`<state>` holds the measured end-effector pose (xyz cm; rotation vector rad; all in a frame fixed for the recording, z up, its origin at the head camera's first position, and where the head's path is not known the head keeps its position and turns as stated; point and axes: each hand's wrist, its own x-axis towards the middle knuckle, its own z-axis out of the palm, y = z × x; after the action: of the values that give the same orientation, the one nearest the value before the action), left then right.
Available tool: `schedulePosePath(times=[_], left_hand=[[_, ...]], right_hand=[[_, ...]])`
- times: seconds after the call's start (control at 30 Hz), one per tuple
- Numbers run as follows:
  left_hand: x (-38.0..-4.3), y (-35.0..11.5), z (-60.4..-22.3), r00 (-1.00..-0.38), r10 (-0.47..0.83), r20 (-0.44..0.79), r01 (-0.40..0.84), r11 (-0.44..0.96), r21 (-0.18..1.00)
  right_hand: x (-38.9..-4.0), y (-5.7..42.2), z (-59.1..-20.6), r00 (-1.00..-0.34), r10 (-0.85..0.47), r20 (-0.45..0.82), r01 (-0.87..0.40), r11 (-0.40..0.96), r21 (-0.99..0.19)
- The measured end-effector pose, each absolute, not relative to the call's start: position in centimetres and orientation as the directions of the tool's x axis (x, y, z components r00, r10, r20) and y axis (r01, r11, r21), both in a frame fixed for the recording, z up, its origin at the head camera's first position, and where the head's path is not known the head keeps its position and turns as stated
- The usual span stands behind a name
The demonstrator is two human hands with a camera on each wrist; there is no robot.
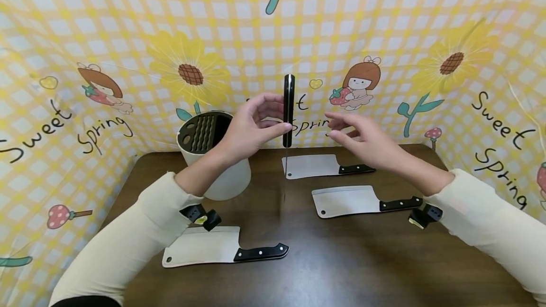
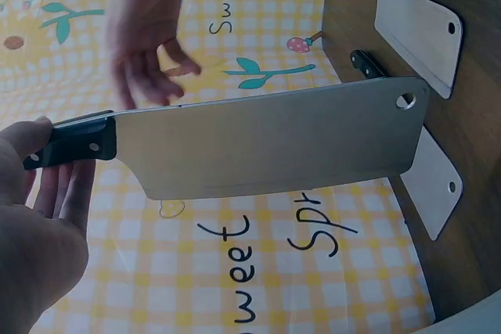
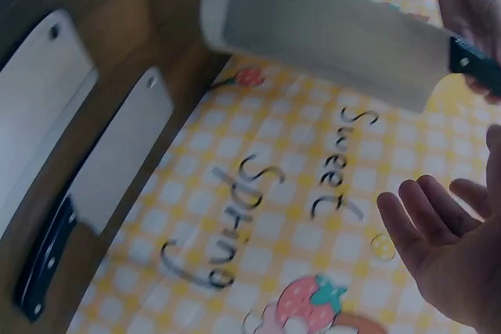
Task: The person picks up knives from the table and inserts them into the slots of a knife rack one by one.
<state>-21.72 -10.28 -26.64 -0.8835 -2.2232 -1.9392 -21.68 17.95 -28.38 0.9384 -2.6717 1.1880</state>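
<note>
Cleaver (image 2: 274,142), long axis upright, handle (image 1: 289,96) uppermost, right of the knife block (image 1: 228,184); left hand (image 1: 247,127), nearer the block, grips that handle; right hand (image 1: 364,136), empty, fingers loosely bent, farther right of the block

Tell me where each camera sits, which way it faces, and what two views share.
Head: worn on the head, looking forward and down at the table; both sleeves, left grip and right grip show.
Left wrist: on the left wrist, looking past the left grip at the held cleaver; right grip upper left.
Right wrist: on the right wrist, looking past the right grip, lower right, toward that cleaver; left grip upper right.
Shared: both wrist views show the held cleaver and two cleavers lying on the table.
</note>
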Motion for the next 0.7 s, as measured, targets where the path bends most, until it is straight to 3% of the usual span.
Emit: schedulePosePath(times=[0.23,0.4,0.7], left_hand=[[-21.9,-11.4,-25.8,-0.830,0.347,0.437,0.472,0.018,0.882],[-22.1,-12.3,-25.0,-0.821,0.318,0.474,0.501,0.004,0.865],[-22.2,-14.2,-23.1,-0.786,0.230,0.574,0.571,-0.087,0.816]], right_hand=[[-20.4,21.7,-31.0,-0.772,-0.508,0.383,-0.635,0.634,-0.441],[-19.6,24.4,-32.8,-0.789,-0.487,0.375,-0.612,0.678,-0.407],[-18.6,28.8,-36.7,-0.829,-0.511,0.226,-0.558,0.743,-0.370]])
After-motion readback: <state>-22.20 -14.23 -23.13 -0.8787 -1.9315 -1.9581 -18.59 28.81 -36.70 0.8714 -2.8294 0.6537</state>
